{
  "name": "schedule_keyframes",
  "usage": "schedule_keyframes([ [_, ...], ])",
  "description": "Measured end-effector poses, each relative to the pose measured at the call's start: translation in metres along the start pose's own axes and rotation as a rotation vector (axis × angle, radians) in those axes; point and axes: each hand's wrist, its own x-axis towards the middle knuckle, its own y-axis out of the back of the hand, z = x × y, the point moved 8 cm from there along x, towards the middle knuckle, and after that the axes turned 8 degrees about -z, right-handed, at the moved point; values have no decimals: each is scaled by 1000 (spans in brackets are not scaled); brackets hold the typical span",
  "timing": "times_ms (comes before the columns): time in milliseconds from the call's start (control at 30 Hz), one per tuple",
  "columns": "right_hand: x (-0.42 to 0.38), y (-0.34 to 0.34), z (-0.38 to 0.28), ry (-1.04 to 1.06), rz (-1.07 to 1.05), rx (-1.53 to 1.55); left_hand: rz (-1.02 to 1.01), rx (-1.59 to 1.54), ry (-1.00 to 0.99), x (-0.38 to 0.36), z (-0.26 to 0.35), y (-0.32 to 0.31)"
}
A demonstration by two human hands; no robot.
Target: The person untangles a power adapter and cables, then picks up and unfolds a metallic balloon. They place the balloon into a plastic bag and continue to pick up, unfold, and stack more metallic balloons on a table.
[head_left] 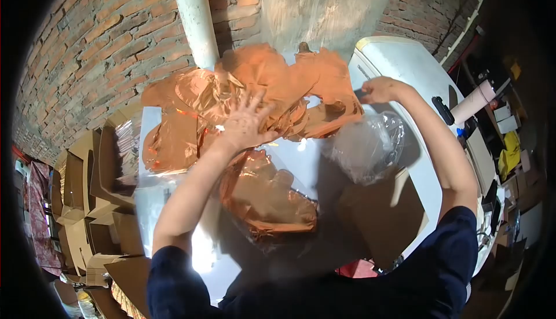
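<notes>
A heap of shiny orange foil pieces [260, 76], flat and crumpled with curved outlines, covers the far part of the white table [295, 160]. My left hand [246, 123] lies over the middle of the heap, fingers spread. At the heap's right edge is my right hand [380, 90], its fingers curled in around something small and dark that I cannot make out. Just below it sits a crumpled clear plastic bag [370, 145]. Closer to my body, a clear bag with more orange foil [272, 197] rests on the table.
Open cardboard boxes [107, 168] crowd the left side, one with silvery packets inside. A brown cardboard piece [379, 209] lies at the table's right. Behind stand a white pipe [194, 18] and a brick wall [116, 41]. A white appliance [399, 58] and a pink cylinder [472, 103] are to the right.
</notes>
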Motion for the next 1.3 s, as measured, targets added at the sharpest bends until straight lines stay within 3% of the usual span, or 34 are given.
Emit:
schedule_keyframes([
  [167,50,-56,77,6,-22,209,-153,-6,131,47,0,-62],
  [200,41,-58,70,-122,-157,338,-204,-21,184,47,-3,-67],
  [300,74,-88,80,-123,-142,648,-246,-28,282,51,-10,-72],
  [500,130,-110,92,-116,-128,830,-210,-25,445,51,-17,-81],
  [633,145,-109,100,-162,327,729,-241,-45,533,52,-15,-77],
  [700,131,-100,88,-126,334,839,-264,-57,553,51,-15,-76],
  [833,114,-83,63,-35,311,946,-254,-122,537,50,-15,-67],
  [900,155,-111,84,-51,200,943,-231,-178,523,50,-18,-61],
  [1033,155,-122,82,-90,63,1269,43,-116,344,53,-9,-37],
  [1200,134,-95,68,135,94,1535,186,-198,177,68,13,-15],
  [1300,134,-88,65,286,64,1712,172,-279,85,82,28,-23],
])
